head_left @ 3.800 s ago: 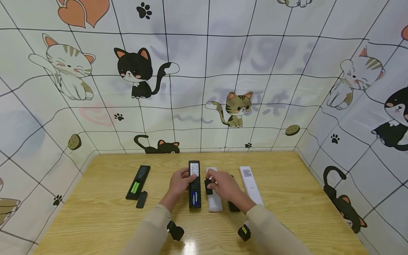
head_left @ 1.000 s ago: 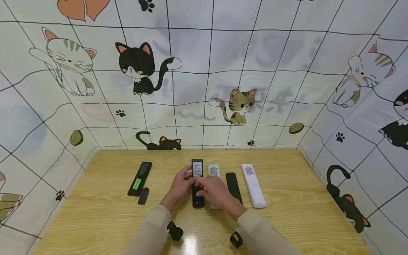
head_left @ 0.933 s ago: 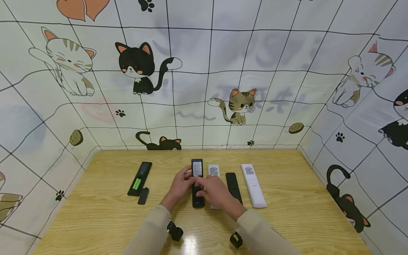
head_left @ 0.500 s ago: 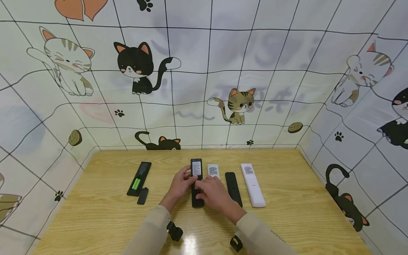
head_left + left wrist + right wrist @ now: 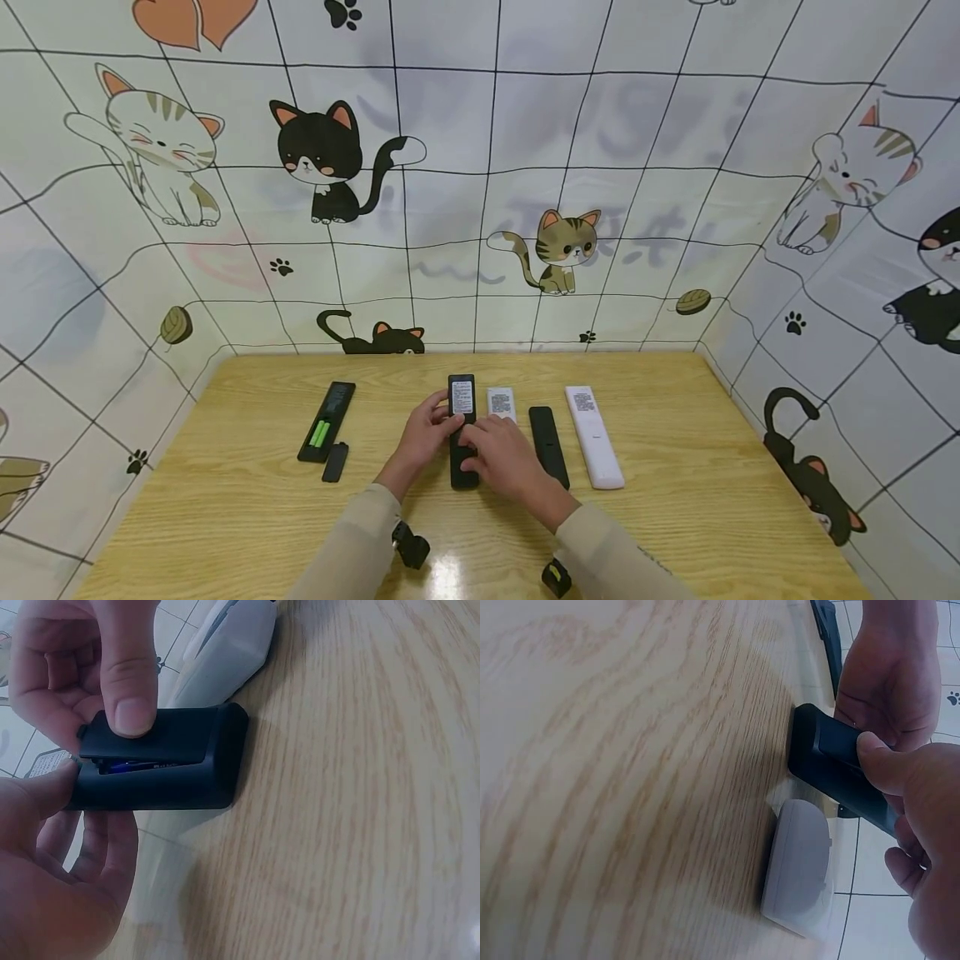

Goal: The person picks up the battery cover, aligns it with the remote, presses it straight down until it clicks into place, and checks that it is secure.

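Observation:
A black remote control [image 5: 462, 396], back side up with a label at its far end, is held by my left hand [image 5: 422, 435] around its left side. Over its battery compartment lies a black battery cover [image 5: 176, 729], which my right hand [image 5: 501, 454] grips with the thumb on top and a fingertip at its edge. Seen from the left wrist, the cover sits slightly raised. Through the gap along its side shows a blue battery [image 5: 127, 766]. In the right wrist view, the right thumb [image 5: 877, 757] presses the cover's end.
Left on the wooden table [image 5: 225, 517] lies an opened black remote [image 5: 334, 408] with green batteries [image 5: 320, 433], beside its loose cover [image 5: 336, 462]. To the right lie a white remote [image 5: 501, 402], partly hidden by my hand, another black remote [image 5: 549, 443] and a longer white remote [image 5: 596, 442].
Earlier, the right hand held the cover off to the right, with the blue batteries exposed. It has since brought the cover left onto the compartment. Over the last second both hands have barely moved.

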`<move>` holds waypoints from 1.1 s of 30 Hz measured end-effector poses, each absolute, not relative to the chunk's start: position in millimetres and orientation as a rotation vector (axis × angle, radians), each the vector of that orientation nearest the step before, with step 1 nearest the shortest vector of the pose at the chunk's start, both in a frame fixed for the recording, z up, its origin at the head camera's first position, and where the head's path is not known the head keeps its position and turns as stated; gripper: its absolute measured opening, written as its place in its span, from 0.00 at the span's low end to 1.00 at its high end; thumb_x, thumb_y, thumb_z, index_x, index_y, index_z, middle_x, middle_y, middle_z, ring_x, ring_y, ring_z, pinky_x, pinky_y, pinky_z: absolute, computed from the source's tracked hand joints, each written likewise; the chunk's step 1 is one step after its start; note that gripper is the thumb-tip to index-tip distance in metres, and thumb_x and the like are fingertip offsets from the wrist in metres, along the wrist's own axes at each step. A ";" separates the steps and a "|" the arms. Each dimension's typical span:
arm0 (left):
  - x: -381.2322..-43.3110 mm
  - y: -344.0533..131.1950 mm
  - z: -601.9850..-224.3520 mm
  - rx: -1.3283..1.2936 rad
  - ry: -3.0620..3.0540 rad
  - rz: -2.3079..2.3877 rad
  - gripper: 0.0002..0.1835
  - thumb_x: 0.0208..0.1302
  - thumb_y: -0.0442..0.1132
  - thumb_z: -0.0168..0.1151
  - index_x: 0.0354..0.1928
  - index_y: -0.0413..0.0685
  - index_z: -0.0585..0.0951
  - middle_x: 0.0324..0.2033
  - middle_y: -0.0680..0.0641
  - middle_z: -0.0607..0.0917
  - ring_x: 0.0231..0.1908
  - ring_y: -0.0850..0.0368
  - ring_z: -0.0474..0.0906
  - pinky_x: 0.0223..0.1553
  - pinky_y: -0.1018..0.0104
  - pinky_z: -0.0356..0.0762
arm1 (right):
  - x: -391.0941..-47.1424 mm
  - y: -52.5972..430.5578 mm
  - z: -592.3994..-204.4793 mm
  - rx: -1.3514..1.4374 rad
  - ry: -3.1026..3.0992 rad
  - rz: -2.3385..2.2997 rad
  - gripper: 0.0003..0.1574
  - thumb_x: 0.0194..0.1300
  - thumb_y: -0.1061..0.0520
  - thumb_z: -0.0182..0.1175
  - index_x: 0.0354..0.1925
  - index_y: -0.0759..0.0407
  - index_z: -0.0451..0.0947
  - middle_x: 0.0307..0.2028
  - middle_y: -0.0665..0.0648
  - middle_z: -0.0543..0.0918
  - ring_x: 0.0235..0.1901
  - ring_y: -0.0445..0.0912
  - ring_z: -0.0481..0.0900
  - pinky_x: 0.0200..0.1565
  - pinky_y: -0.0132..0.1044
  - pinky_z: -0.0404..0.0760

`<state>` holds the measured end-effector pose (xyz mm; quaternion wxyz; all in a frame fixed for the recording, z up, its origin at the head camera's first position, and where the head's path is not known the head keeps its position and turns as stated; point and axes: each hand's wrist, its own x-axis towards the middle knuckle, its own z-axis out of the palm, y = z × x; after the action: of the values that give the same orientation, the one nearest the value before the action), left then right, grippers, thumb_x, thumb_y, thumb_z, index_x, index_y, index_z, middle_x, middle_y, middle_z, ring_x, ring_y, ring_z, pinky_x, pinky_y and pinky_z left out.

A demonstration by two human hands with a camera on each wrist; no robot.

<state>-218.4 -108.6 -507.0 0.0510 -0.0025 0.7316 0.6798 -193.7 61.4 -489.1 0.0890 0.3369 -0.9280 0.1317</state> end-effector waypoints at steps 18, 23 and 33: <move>-220.0 -108.2 -507.8 -0.005 2.237 2.082 0.28 0.68 0.33 0.59 0.70 0.44 0.67 0.53 0.36 0.83 0.43 0.56 0.81 0.38 0.67 0.77 | -192.5 60.0 -491.6 0.947 -2.753 0.351 0.18 0.56 0.43 0.70 0.40 0.46 0.75 0.41 0.45 0.81 0.44 0.41 0.75 0.47 0.40 0.74; -220.8 -107.5 -509.2 -0.017 2.254 2.076 0.28 0.67 0.33 0.59 0.69 0.45 0.68 0.51 0.37 0.84 0.42 0.57 0.81 0.38 0.67 0.76 | -192.5 59.7 -491.2 0.945 -2.755 0.345 0.18 0.56 0.43 0.70 0.40 0.46 0.75 0.39 0.44 0.81 0.42 0.41 0.75 0.46 0.39 0.74; -219.5 -108.5 -509.4 -0.014 2.283 2.044 0.28 0.68 0.34 0.59 0.69 0.44 0.68 0.52 0.36 0.84 0.43 0.55 0.81 0.40 0.67 0.77 | -190.7 60.1 -489.5 0.940 -2.768 0.371 0.17 0.57 0.44 0.70 0.41 0.46 0.76 0.39 0.44 0.81 0.42 0.41 0.77 0.48 0.40 0.76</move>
<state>-219.5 -108.5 -509.4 0.0386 -0.0046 0.7443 0.6667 -190.7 60.1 -489.5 0.0975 0.3175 -0.9349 0.1254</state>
